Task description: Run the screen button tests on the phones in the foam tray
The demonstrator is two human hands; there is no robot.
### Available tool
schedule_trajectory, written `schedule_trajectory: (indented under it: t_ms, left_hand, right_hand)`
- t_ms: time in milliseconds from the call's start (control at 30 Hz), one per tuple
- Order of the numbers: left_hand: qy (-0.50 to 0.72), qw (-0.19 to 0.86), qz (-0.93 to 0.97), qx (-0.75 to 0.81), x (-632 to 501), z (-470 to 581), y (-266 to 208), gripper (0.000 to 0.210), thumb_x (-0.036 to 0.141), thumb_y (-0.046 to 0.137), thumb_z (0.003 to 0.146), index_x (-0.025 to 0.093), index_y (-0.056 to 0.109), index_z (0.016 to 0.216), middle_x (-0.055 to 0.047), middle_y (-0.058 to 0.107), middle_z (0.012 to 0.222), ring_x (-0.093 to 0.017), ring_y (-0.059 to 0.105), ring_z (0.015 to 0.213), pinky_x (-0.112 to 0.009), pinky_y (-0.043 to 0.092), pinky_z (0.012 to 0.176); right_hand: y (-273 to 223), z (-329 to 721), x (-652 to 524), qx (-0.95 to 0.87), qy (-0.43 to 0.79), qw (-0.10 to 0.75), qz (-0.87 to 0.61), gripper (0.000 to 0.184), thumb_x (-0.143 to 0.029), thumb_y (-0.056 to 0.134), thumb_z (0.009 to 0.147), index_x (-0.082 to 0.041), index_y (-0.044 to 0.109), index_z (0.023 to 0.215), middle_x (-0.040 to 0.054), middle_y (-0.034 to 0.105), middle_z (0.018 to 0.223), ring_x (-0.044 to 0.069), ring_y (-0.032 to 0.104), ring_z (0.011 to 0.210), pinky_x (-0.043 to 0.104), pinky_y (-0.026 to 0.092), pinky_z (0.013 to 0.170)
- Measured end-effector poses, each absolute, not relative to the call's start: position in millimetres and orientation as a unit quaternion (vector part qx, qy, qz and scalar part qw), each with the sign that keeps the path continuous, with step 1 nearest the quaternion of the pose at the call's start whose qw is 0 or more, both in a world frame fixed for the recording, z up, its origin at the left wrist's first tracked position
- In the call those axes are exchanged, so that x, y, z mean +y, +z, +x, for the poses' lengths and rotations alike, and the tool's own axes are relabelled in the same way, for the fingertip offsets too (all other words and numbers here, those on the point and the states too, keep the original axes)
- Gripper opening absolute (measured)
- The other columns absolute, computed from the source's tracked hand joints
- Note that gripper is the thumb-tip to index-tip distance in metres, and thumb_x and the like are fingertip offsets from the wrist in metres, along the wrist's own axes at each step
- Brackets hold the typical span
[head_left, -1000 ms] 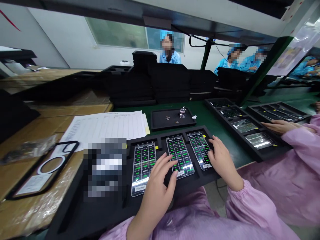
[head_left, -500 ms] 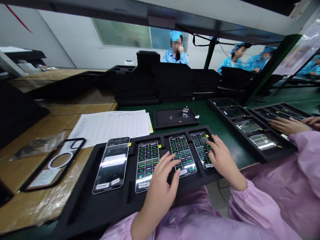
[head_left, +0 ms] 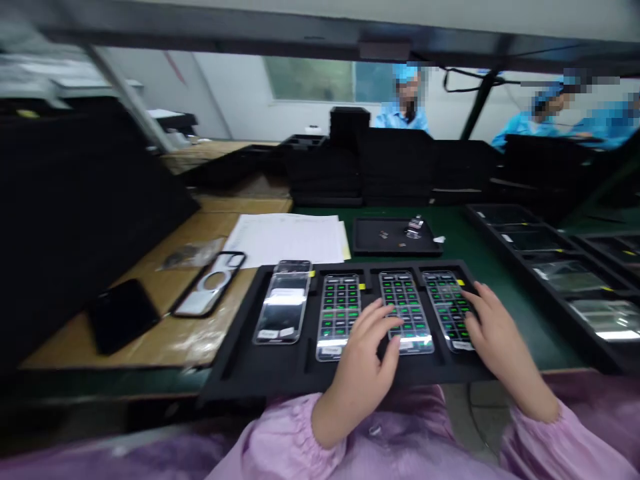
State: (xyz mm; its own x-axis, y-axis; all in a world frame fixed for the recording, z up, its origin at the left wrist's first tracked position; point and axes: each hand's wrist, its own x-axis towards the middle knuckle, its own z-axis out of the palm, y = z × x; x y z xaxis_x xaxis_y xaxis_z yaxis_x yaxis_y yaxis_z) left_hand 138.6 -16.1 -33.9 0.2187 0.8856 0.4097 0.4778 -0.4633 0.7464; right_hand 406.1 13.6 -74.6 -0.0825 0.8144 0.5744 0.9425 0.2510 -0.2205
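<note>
Four slots would be too exact, so: several phones lie face up in a black foam tray [head_left: 240, 373]. My left hand [head_left: 367, 353], fingers spread, is over the lower left of a phone [head_left: 407, 313] whose screen shows a grid with green marks. My right hand [head_left: 500, 333] is open at the right edge of the rightmost phone [head_left: 445, 307], fingertips at its screen; whether they press it I cannot tell. Left of my left hand lies another grid-screen phone [head_left: 340, 313]. The leftmost phone [head_left: 284, 303] has a mostly dark screen with a pale box.
Behind the tray are paper sheets [head_left: 285, 233] and a small black tray [head_left: 365, 243] with tiny parts. A phone case [head_left: 213, 283] and a dark flat object [head_left: 123, 317] lie left on cardboard. Another phone tray [head_left: 545, 293] stands right. People in blue sit beyond stacked black trays [head_left: 395, 167].
The view has swung left, so the tray and hands appear further right. The neighbour's hands have left the picture. My hands stay over the same two phones, with fingers little changed.
</note>
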Motion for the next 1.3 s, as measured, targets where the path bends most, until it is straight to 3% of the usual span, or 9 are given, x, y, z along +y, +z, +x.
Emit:
schedule_trajectory:
  t_ms: [200,367,467,567,733,833,967,1100,1300]
  left_hand:
    - [0.485,0.173,0.720,0.465,-19,126,-17,0.024,0.022,0.053,0.094,0.020,0.067,0.115,-0.009,0.066,0.129,-0.022,0.051,0.134,-0.045,0.043,0.113]
    - [0.531,0.065,0.593,0.602,-8,59,11,0.031,0.027,0.044,0.098,0.018,0.064,0.119,-0.010,0.068,0.125,-0.022,0.060,0.121,-0.043,0.045,0.108]
    - [0.427,0.027,0.563,0.707,3,19,16,0.038,0.028,0.041,0.096,0.012,0.063,0.122,-0.015,0.068,0.122,-0.029,0.061,0.116,-0.049,0.047,0.104]
    - [0.321,0.012,0.596,0.736,6,5,10,0.035,0.021,0.044,0.090,0.010,0.070,0.109,-0.018,0.070,0.116,-0.034,0.059,0.115,-0.055,0.044,0.105]
    - [0.203,-0.048,0.650,0.731,-10,19,-5,0.035,0.014,0.046,0.082,0.017,0.076,0.102,-0.018,0.048,0.149,-0.041,0.042,0.137,-0.062,0.042,0.105]
    - [0.164,-0.038,0.661,0.731,-17,25,-7,0.032,0.014,0.048,0.081,0.015,0.076,0.097,-0.020,0.046,0.151,-0.042,0.038,0.141,-0.063,0.040,0.107]
    - [0.241,-0.029,0.624,0.742,-10,19,2,0.043,0.015,0.043,0.084,0.008,0.066,0.119,-0.023,0.052,0.144,-0.038,0.043,0.137,-0.057,0.038,0.112]
    - [0.330,0.076,0.536,0.773,5,9,5,0.050,0.019,0.041,0.085,0.006,0.056,0.131,-0.023,0.067,0.118,-0.038,0.054,0.124,-0.057,0.037,0.110]
    - [0.384,0.205,0.500,0.749,22,0,-8,0.060,0.021,0.051,0.082,0.006,0.047,0.140,-0.020,0.070,0.113,-0.038,0.058,0.122,-0.054,0.037,0.108]
  right_hand:
    - [-85,422,20,-0.744,-0.090,0.269,-0.604,0.055,-0.040,0.028,0.099,-0.002,0.059,0.122,0.0273,0.048,0.139,0.041,0.043,0.134,0.058,0.038,0.112]
    - [-81,421,19,-0.742,-0.075,0.266,-0.611,0.057,-0.042,0.026,0.098,-0.002,0.058,0.123,0.0267,0.048,0.140,0.038,0.040,0.138,0.052,0.031,0.118]
    - [-78,420,19,-0.735,-0.074,0.260,-0.621,0.056,-0.042,0.026,0.099,-0.003,0.059,0.121,0.0262,0.048,0.140,0.037,0.040,0.138,0.050,0.031,0.119]
    - [-79,420,20,-0.736,-0.072,0.254,-0.623,0.058,-0.043,0.025,0.098,-0.002,0.060,0.120,0.0271,0.048,0.139,0.039,0.041,0.137,0.051,0.032,0.118]
    - [-80,422,22,-0.738,-0.066,0.249,-0.623,0.056,-0.043,0.025,0.098,-0.005,0.060,0.118,0.0263,0.050,0.138,0.038,0.041,0.137,0.052,0.034,0.117]
    - [-80,423,22,-0.738,-0.065,0.255,-0.621,0.055,-0.044,0.025,0.098,-0.006,0.061,0.116,0.0250,0.051,0.137,0.038,0.043,0.136,0.051,0.034,0.117]
    - [-80,422,22,-0.742,-0.071,0.258,-0.615,0.055,-0.043,0.025,0.098,-0.006,0.061,0.115,0.0247,0.053,0.135,0.037,0.043,0.136,0.049,0.034,0.117]
    - [-81,423,22,-0.742,-0.069,0.256,-0.615,0.056,-0.043,0.024,0.099,-0.005,0.061,0.116,0.0252,0.052,0.135,0.037,0.044,0.135,0.050,0.034,0.117]
    - [-83,423,24,-0.746,-0.077,0.256,-0.610,0.054,-0.043,0.025,0.099,-0.006,0.062,0.114,0.0250,0.054,0.135,0.037,0.046,0.134,0.051,0.037,0.115]
